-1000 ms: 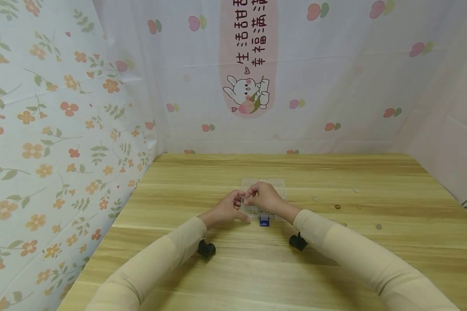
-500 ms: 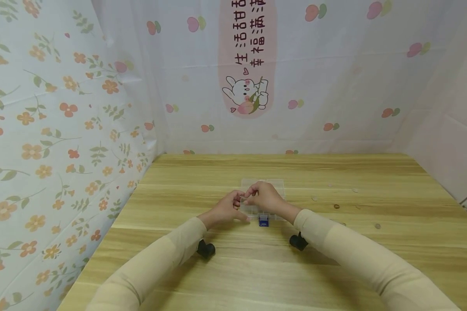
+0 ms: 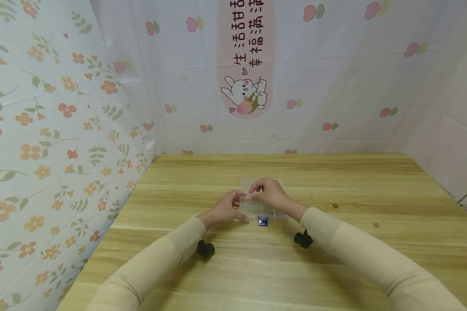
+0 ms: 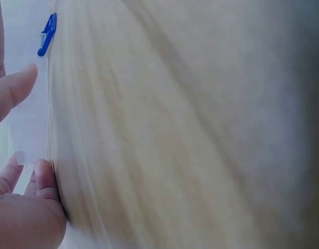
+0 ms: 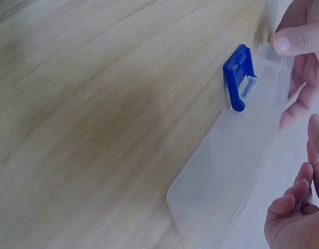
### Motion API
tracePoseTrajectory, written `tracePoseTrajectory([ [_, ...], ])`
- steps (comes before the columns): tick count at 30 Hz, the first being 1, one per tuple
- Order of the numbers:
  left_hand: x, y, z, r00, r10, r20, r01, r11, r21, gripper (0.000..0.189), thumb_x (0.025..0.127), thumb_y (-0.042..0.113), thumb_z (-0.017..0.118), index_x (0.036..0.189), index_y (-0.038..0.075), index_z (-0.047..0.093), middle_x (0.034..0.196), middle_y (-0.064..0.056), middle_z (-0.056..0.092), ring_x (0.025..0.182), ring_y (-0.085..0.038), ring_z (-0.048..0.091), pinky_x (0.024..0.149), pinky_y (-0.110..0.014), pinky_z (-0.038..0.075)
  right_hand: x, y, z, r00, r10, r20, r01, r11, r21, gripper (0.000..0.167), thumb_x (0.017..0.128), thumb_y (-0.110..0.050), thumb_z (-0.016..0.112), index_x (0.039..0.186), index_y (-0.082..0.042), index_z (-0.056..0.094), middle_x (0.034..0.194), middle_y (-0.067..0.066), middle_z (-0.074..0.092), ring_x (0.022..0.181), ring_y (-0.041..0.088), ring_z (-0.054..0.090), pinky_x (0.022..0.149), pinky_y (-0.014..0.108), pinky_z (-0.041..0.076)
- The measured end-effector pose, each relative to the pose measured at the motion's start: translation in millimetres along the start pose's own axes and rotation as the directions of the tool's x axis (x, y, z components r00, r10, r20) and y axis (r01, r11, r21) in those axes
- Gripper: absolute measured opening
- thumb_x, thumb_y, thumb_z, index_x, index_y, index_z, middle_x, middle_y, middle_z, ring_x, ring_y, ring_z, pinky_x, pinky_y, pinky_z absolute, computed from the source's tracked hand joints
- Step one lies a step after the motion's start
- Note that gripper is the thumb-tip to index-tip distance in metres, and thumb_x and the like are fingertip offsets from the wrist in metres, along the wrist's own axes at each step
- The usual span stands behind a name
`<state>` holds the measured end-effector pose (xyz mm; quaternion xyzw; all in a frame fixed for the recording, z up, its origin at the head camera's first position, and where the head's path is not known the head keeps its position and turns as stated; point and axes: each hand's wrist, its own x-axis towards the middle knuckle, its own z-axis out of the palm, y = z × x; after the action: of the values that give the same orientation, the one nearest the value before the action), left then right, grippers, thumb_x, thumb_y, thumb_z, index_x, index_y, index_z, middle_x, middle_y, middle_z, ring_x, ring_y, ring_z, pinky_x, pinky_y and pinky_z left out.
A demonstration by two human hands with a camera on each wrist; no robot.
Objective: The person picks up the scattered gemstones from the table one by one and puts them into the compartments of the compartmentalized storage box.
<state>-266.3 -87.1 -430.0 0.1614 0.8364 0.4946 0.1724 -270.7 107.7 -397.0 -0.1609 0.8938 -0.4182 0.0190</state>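
Note:
A clear plastic compartment box (image 3: 257, 208) lies on the table with its lid raised toward the back and a blue latch (image 3: 263, 221) at its front. My left hand (image 3: 227, 206) grips the box's left end, thumb at the front corner. In the right wrist view, that left hand (image 5: 304, 46) has its thumb on the box's edge. Over the box hovers my right hand (image 3: 272, 194), fingers loosely bent, thumb apart from them, nothing visible between. The right wrist view shows the right hand (image 5: 299, 212) beside the box, fingers loosely curled. The compartments below it are partly covered.
Several small flat pieces lie on the wooden table (image 3: 233, 268) to the right, among them a brown ring (image 3: 335, 206) and a grey round piece (image 3: 376, 225). Black wrist cameras hang below the left (image 3: 205, 249) and right sleeves. Patterned cloth (image 3: 315, 86) stands behind.
My right hand has moved right, away from the left hand and the box's left end, and its thumb and fingers have spread. The left hand stays at the box.

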Motion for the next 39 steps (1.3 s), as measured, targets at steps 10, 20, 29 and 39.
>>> tracePoseTrajectory([
  [10, -1.1, 2.2, -0.4, 1.000, -0.014, 0.000, 0.014, 1.000, 0.005, 0.076, 0.070, 0.009, 0.087, 0.135, 0.007, 0.047, 0.116, -0.009, 0.048, 0.103, -0.023, 0.045, 0.090, -0.038, 0.040, -6.8, 6, -14, 0.999, 0.028, -0.045, -0.028, 1.000, 0.002, 0.011, 0.083, -0.015, 0.078, 0.090, -0.010, 0.072, 0.093, 0.005, 0.058, 0.079, 0.021, 0.046, 0.067, 0.034, 0.040],
  [20, -1.2, 3.5, -0.2, 1.000, -0.021, 0.003, 0.021, 1.000, -0.009, 0.077, 0.070, 0.006, 0.087, 0.136, 0.005, 0.047, 0.114, -0.010, 0.048, 0.101, -0.023, 0.043, 0.087, -0.035, 0.039, -17.0, 13, -31, 0.996, 0.063, -0.061, -0.060, 0.997, 0.042, 0.011, 0.085, -0.013, 0.076, 0.093, -0.008, 0.071, 0.095, 0.008, 0.055, 0.077, 0.023, 0.043, 0.066, 0.035, 0.039],
  [29, -0.5, 3.1, 0.0, 0.999, -0.034, 0.002, 0.034, 0.999, 0.011, 0.077, 0.070, 0.009, 0.088, 0.136, 0.009, 0.047, 0.114, -0.007, 0.047, 0.100, -0.021, 0.043, 0.086, -0.034, 0.039, -25.5, 28, -51, 0.991, 0.082, -0.102, -0.079, 0.996, 0.035, 0.014, 0.087, -0.016, 0.075, 0.096, -0.007, 0.070, 0.093, 0.008, 0.054, 0.073, 0.022, 0.041, 0.065, 0.034, 0.037],
  [39, -1.7, 4.7, -0.7, 1.000, -0.025, 0.009, 0.025, 1.000, 0.008, 0.077, 0.070, 0.007, 0.087, 0.135, 0.008, 0.047, 0.112, -0.008, 0.047, 0.099, -0.022, 0.042, 0.085, -0.034, 0.039, -36.3, 42, -71, 0.987, 0.085, -0.138, -0.080, 0.996, 0.040, 0.017, 0.087, -0.015, 0.074, 0.099, -0.004, 0.070, 0.091, 0.009, 0.053, 0.070, 0.023, 0.039, 0.063, 0.034, 0.035],
])
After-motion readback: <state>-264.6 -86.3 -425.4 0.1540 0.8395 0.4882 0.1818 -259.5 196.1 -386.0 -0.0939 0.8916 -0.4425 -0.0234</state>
